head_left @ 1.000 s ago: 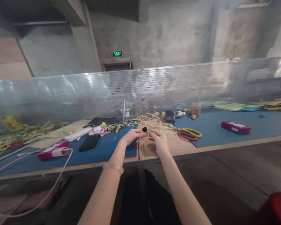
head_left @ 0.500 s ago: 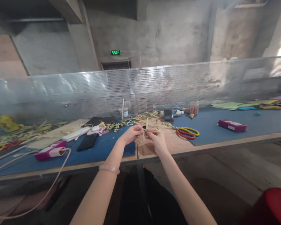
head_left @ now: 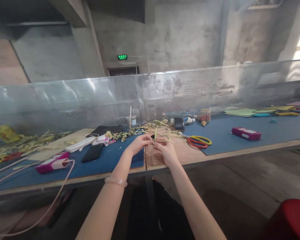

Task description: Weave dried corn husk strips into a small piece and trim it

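The pale green strip point(head_left: 155, 133) between the hands looks like matt plant fibre. Beneath them, the board point(head_left: 182, 151) is smooth, bare wood. Just right of the right hand point(head_left: 168, 150), the scissors point(head_left: 202, 143) have smooth plastic handles. Beyond both hands, a perforated metal screen point(head_left: 165, 91) gleams before a rough, matt concrete wall point(head_left: 185, 36).

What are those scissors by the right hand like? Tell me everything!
The scissors have one red and one yellow looped handle, plastic-looking, and greyish blades. They lie where the wooden board meets the blue mat, handles to the right, blades toward pale strips. I can't tell if they're open. The right hand isn't touching them.
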The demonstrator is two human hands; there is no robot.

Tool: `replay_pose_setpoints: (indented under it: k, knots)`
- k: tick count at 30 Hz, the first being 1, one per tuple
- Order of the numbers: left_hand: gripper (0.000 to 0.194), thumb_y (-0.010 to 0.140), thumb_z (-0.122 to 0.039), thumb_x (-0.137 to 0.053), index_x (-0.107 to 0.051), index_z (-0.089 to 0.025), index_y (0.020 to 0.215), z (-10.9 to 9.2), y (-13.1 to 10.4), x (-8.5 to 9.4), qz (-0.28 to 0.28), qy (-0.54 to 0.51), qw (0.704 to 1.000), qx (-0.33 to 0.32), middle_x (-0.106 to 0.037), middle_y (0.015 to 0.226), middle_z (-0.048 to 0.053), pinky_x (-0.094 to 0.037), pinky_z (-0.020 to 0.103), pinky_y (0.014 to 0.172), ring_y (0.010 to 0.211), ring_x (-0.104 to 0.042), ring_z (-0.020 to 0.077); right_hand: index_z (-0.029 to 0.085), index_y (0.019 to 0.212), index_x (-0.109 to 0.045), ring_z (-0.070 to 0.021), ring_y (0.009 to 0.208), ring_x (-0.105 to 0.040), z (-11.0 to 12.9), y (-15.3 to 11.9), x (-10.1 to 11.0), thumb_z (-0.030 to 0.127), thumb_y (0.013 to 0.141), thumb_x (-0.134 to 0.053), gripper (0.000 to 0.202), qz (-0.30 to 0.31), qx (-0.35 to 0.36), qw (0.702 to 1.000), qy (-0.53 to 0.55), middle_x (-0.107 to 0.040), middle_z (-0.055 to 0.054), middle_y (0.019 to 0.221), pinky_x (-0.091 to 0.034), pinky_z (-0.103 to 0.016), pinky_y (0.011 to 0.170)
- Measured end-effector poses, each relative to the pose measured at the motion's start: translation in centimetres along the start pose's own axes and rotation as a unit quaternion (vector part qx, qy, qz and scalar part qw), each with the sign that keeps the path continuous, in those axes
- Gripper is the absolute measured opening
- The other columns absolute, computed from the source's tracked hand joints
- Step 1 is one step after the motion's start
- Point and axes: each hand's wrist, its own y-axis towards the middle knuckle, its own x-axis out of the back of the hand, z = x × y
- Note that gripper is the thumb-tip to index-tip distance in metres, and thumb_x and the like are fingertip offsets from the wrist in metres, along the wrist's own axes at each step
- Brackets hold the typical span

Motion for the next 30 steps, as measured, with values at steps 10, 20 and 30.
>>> replay_pose_setpoints:
  k: [10, 20, 30]
  knots:
    - [0.024, 0.063, -0.025, -0.073, -0.06, -0.014, 0.079, 0.4, -0.2, 0.0, 0.034, -0.033, 0.997, 0.058, -0.064, 0.076, 0.003, -0.047, 0.026, 0.062, 0.071, -0.061, 0.014, 0.018, 0.076, -0.055, -0.0153, 0.067, -0.059, -0.3, 0.0, 0.0, 0.02, 0.056, -0.064, 0.022, -0.01, 0.043, 0.998, -0.039, -0.061, 0.001, 0.067, -0.049, -0.03, 0.067]
    - [0.021, 0.061, -0.024, -0.074, -0.063, -0.013, 0.073, 0.1, -0.2, -0.3, 0.024, -0.017, 0.997, 0.071, -0.06, 0.065, 0.001, -0.036, 0.019, 0.05, 0.052, -0.051, 0.006, 0.016, 0.084, -0.059, -0.0162, 0.072, -0.059, -0.5, 0.1, 0.3, 0.016, 0.057, -0.055, 0.027, 0.017, 0.07, 0.994, -0.084, -0.063, -0.003, 0.077, -0.047, -0.029, 0.066]
    - [0.022, 0.061, -0.027, -0.073, -0.059, -0.013, 0.071, 0.4, 0.0, -0.2, 0.025, -0.015, 0.998, 0.062, -0.057, 0.062, -0.001, -0.039, 0.022, 0.056, 0.057, -0.052, 0.0086, 0.02, 0.097, -0.05, -0.0163, 0.079, -0.057, -2.6, 1.0, 0.6, 0.023, 0.06, -0.064, 0.039, 0.025, 0.143, 0.969, -0.2, -0.055, -0.006, 0.099, -0.05, -0.03, 0.066]
